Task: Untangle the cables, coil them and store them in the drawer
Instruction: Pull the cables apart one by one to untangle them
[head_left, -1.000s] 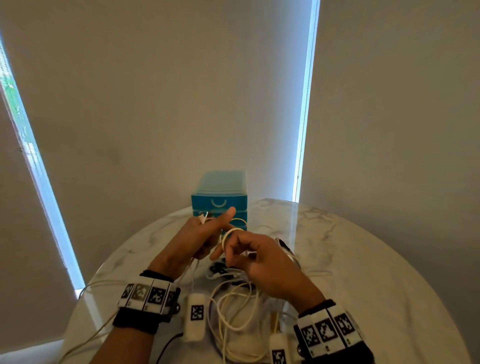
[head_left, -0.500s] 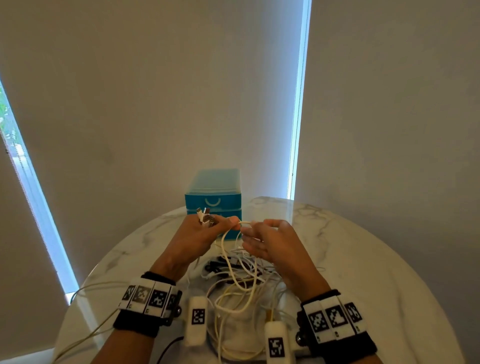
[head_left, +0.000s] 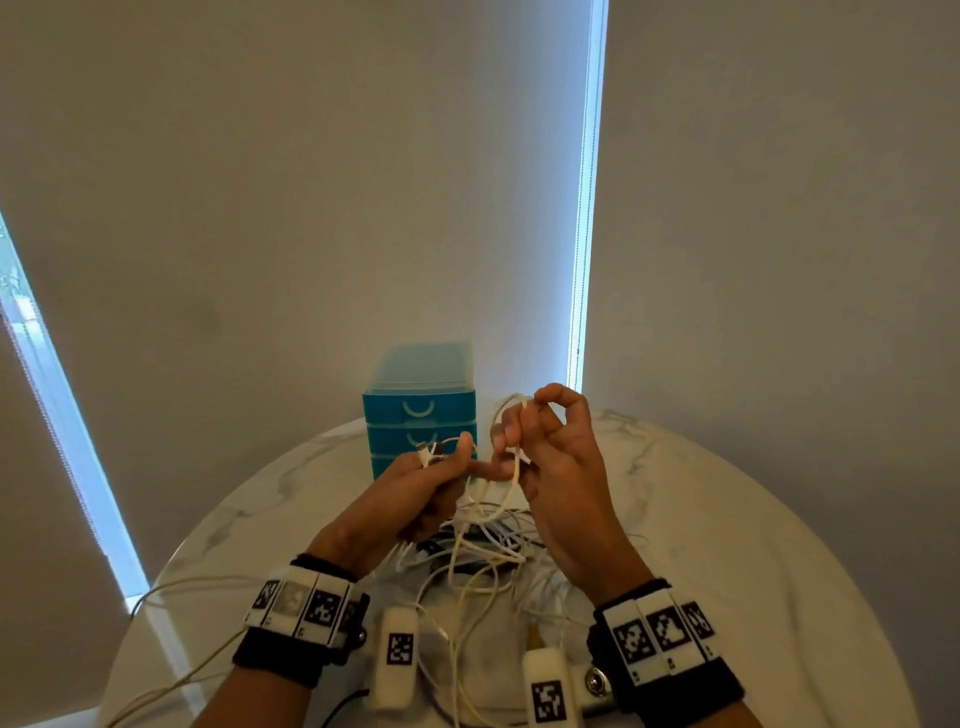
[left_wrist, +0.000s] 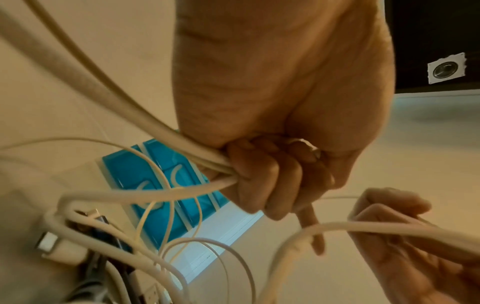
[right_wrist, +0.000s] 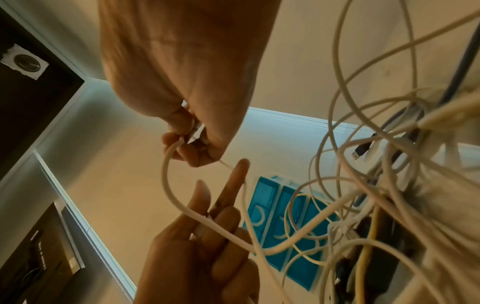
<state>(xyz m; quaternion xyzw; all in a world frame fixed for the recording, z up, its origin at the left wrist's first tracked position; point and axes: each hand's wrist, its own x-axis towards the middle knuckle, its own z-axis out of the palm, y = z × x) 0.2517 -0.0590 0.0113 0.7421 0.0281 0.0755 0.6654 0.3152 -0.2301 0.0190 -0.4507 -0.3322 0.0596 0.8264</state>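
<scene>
A tangle of white cables (head_left: 483, 551) lies on the round marble table (head_left: 727, 545) between my wrists. My left hand (head_left: 447, 462) grips one white cable near its plug end (head_left: 428, 454), fingers curled round it in the left wrist view (left_wrist: 259, 174). My right hand (head_left: 519, 426) is raised just to the right of it and pinches a loop of the same white cable (head_left: 511, 410) between thumb and fingers (right_wrist: 182, 139). The blue drawer unit (head_left: 421, 410) stands behind the hands, all its drawers closed.
A few dark cables and a USB plug (right_wrist: 359, 152) are mixed into the pile. One white cable (head_left: 171, 680) trails off the table's left edge. Wall and window blinds rise right behind the table.
My right hand has risen from beside the left hand and drawn a loop of white cable up with it. The left hand keeps its grip near the plug end.
</scene>
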